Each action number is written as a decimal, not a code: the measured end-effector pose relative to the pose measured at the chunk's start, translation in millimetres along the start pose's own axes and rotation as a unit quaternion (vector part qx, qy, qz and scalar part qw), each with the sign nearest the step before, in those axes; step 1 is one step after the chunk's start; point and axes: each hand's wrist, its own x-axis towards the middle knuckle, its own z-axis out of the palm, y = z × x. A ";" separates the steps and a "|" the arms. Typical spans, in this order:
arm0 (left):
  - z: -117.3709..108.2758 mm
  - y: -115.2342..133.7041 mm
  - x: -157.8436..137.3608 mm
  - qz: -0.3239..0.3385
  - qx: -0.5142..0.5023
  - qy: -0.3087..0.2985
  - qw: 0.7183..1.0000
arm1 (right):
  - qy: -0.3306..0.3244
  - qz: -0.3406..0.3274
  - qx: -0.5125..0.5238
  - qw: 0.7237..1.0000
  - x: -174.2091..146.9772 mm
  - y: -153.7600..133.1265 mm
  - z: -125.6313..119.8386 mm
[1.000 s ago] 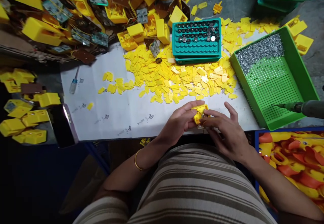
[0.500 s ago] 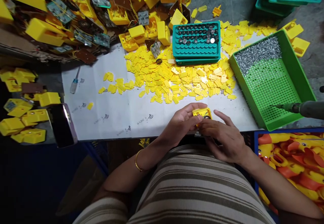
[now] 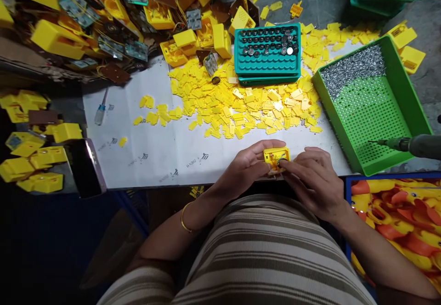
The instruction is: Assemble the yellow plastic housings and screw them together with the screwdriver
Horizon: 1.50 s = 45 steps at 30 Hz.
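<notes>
My left hand (image 3: 248,163) grips a small open yellow plastic case (image 3: 272,152) by its left side, just above the front edge of the table. Thin wires show inside the case. A round dark part (image 3: 280,161), like a small speaker, sits at the case's right side. My right hand (image 3: 312,176) has its index fingertip on this round part, with the other fingers curled and the thumb mostly hidden underneath. Beyond my hands lie many flat yellow plastic covers (image 3: 241,112) in a loose spread.
A teal tray (image 3: 268,68) holds round metal cells. Screws fill the far end of a green basket (image 3: 370,167); an electric screwdriver (image 3: 416,146) reaches over it. Wired yellow cases (image 3: 58,38) are heaped at back left. A phone (image 3: 82,167) and screwdriver (image 3: 99,114) lie left.
My right hand has shifted right and its fingers have drawn together, uncovering more of the case and the round part. My left hand still holds the case.
</notes>
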 end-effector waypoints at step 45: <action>3.0 -8.7 -10.2 0.045 0.006 0.007 0.999 | -0.015 0.121 0.153 0.981 11.6 -25.0 -15.6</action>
